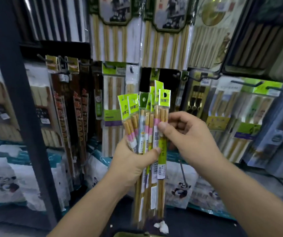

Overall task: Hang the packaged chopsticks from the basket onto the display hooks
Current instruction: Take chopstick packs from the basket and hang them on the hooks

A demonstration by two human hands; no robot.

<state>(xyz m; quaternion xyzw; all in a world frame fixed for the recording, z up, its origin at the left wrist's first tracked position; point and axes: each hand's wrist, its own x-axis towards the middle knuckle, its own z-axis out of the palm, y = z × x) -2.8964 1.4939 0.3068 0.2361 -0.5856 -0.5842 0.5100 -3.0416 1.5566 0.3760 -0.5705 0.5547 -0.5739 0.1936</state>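
At the very bottom a green rim is showing. It is possibly the basket, though too little is in view to tell. Just above it, the left hand is gripping a fanned bundle of chopstick packs round its middle, with the thumb lying across the front. The packs are standing upright with their green header cards on top. The right hand is pinching the front pack between thumb and curled fingers, a little below its header card.

Each pack is probably handling as light and stiff along the sticks, with a slick film sleeve that could be slipping against its neighbours. The card is the weak part and is likely to bend or tear at the punched hole. The best hold is on the sticks just under the card, leaving the hole free.

Beyond the hands, black hooks are sticking out of the rack, and hanging packs are filling the rows behind.
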